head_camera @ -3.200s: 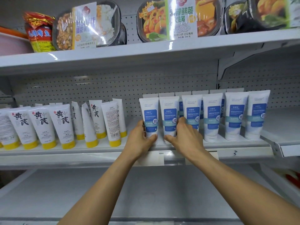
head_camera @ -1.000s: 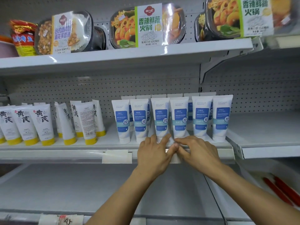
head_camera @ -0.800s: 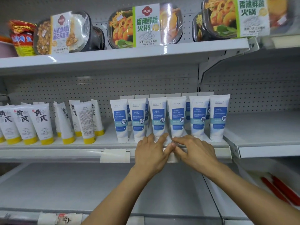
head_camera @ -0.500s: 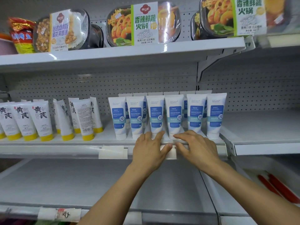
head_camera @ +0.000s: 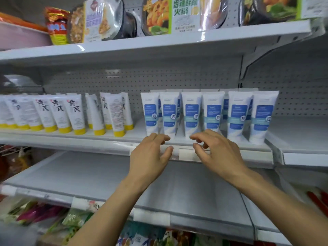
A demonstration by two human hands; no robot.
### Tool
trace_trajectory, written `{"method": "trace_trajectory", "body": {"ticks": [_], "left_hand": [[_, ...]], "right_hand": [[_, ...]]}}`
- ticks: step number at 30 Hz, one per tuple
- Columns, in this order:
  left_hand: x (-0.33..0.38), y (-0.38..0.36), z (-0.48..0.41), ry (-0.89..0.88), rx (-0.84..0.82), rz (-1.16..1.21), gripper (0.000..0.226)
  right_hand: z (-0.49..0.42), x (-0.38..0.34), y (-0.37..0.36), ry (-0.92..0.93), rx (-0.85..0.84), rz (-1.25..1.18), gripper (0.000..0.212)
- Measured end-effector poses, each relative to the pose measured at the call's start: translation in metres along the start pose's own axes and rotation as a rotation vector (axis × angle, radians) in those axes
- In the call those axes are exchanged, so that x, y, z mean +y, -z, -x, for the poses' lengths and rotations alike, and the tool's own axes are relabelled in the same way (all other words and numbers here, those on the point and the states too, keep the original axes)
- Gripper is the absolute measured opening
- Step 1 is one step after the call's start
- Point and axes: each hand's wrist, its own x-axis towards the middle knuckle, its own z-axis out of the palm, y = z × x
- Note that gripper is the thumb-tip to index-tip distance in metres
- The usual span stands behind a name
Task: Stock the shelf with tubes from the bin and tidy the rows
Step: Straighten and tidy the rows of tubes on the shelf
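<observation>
blue-label tubes (head_camera: 191,114) upright, caps down

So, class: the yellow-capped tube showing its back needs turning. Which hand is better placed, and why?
Probably left. The left hand is nearer that tube, which stands to its left; the right hand would have to cross over.

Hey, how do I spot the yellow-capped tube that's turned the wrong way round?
Find the middle shelf, left of the blue-labelled tubes. In the yellow-capped tubes, the backward tube stands at the front, near the group's right end. Its neighbours show bold black characters; it shows only fine print.
</observation>
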Motion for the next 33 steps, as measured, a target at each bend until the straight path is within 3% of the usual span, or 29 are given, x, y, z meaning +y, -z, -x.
{"method": "trace_trajectory", "body": {"ticks": [8,20,23,33], "left_hand": [[-0.078,0.065,-0.012,-0.011,0.032,0.007,0.025],[-0.216,0.176,-0.119,-0.338,-0.028,0.004,0.026],[-0.238,0.189,-0.160,-0.371,-0.068,0.048,0.016],[-0.266,0.159,-0.269,-0.392,-0.412,-0.011,0.028]], "right_hand": [[-0.045,-0.089,-0.033,0.163,-0.049,-0.074,0.029],[-0.176,-0.190,-0.031,0.266,0.116,0.101,0.023],[-0.212,-0.201,-0.028,0.180,0.020,0.155,0.023],[-0.307,-0.196,-0.063,0.011,-0.424,0.221,0.019]]}}
